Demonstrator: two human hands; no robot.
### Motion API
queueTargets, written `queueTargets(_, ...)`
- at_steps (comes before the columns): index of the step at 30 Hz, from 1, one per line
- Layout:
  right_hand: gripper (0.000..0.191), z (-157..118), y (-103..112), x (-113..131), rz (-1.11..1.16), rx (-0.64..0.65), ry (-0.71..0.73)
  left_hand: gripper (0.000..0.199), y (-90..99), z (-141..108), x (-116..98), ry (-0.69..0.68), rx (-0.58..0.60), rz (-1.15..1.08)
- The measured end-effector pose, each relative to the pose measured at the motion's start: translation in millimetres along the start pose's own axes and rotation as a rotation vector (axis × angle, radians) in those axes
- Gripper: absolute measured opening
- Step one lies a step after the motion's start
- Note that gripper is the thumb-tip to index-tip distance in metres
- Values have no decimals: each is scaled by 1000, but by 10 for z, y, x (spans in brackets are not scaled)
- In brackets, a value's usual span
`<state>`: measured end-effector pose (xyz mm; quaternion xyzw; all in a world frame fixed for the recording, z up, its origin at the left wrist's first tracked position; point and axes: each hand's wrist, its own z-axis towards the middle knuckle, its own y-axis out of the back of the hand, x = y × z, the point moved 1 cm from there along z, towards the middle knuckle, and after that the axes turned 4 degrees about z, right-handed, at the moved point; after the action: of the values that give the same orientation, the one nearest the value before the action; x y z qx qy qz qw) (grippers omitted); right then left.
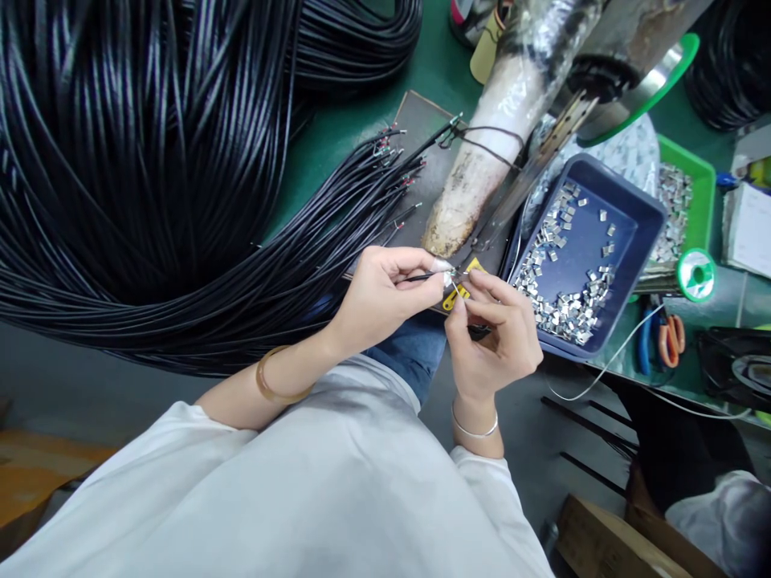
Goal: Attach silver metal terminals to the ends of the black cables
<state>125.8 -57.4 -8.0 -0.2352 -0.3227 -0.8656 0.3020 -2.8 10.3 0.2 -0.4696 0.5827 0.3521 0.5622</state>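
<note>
Between thumb and forefinger, my left hand (391, 282) pinches a black cable (418, 278) close to its stripped end. My right hand (497, 329) is closed at that same end, its fingertips on a thin pale wire (456, 291) that comes out of the cable. A small shiny piece sits where the fingertips meet, too small to name. Just below the fingers is a yellow label (458, 297) on the machine. A bundle of black cables (337, 217) with stripped red and white ends lies on a board to the left of my hands.
Large coils of black cable (144, 144) fill the left. A machine arm wrapped in plastic (482, 160) rises ahead. To the right are a blue tray (630, 217) of metal clips, a green tray (702, 201), a spool (697, 274) and orange-handled pliers (671, 341). A person's sleeve (720, 518) shows lower right.
</note>
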Motion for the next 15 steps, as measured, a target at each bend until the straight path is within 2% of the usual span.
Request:
queueTargets(8, 17, -32, 22, -27, 53, 21, -59, 10, 21, -6, 16, -8, 63, 4)
queueTargets(15, 19, 23, 32, -15, -9, 19, -32, 14, 35, -35, 16, -69, 38, 121)
